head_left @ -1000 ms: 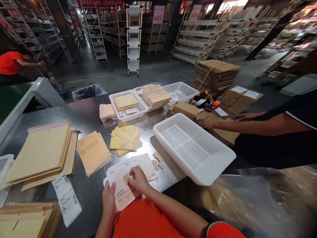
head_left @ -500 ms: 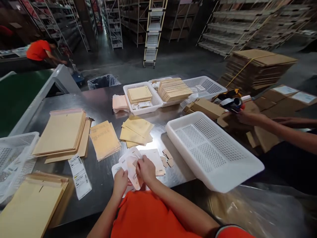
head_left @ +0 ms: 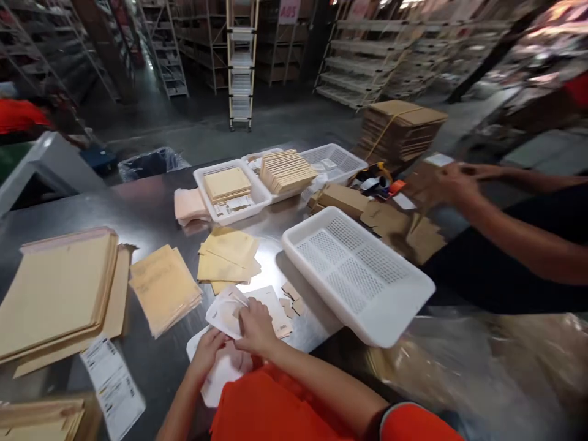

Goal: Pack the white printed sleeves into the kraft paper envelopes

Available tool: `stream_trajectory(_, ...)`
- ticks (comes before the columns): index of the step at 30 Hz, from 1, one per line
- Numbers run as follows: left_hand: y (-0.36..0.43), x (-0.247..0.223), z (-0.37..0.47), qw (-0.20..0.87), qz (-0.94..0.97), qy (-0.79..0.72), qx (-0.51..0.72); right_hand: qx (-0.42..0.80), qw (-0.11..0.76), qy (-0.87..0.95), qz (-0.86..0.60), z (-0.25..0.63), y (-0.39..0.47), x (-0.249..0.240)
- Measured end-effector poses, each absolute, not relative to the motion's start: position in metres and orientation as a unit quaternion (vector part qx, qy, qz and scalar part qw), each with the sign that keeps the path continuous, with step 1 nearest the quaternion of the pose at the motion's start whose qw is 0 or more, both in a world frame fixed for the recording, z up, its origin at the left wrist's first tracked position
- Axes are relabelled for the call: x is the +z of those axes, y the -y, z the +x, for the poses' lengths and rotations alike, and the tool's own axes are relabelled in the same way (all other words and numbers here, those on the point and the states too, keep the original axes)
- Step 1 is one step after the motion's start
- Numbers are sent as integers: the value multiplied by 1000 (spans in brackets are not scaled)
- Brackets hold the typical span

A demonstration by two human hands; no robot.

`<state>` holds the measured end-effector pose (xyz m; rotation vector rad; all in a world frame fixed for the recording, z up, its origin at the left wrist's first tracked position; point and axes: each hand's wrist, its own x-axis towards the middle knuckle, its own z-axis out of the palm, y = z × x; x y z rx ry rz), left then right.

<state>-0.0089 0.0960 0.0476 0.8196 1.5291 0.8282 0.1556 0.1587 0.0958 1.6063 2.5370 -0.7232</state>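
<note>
At the table's front edge, my left hand (head_left: 207,354) and my right hand (head_left: 254,329) are both closed on a white printed packet (head_left: 226,309), tilted up between them. My left fingers pinch its lower edge; my right fingers lie over its right side and hide part of it. Below it, partly under my hands, lies another white packet (head_left: 220,376). Just beyond my right hand, a flat white printed packet (head_left: 275,312) rests on the metal table. Small brown cardboard pieces (head_left: 292,300) are scattered to its right.
Kraft envelopes (head_left: 166,288), yellow envelopes (head_left: 229,254) and a label strip (head_left: 114,389) lie to the left. A white basket (head_left: 358,275) stands right. Filled baskets (head_left: 264,199) are at the back. A co-worker's hands (head_left: 459,184) handle a cardboard box on the right.
My view has turned right, shifting the table things leftward. The packet in my hands has tipped flatter, uncovering the white packet below. The co-worker's hands have moved from a tape dispenser to a box.
</note>
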Motion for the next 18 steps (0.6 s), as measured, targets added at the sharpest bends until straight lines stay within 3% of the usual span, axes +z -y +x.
stream_trajectory(1,-103,44,-26,548,402,-663,313,-241,24,-816,525,160,-162,95)
stream_trajectory(4,-125,28,-81,259,521,-805,117,-251,23,-797,549,173,-164,91)
stream_trajectory(5,-130,23,-97,216,528,-816,89,-253,23,-792,555,177,-162,88)
stream_trajectory(11,-132,-11,-138,117,578,-794,-145,-300,38,-769,564,196,-138,63)
stream_trajectory(18,-138,-27,-141,88,638,-736,-210,-308,52,-758,572,196,-127,41)
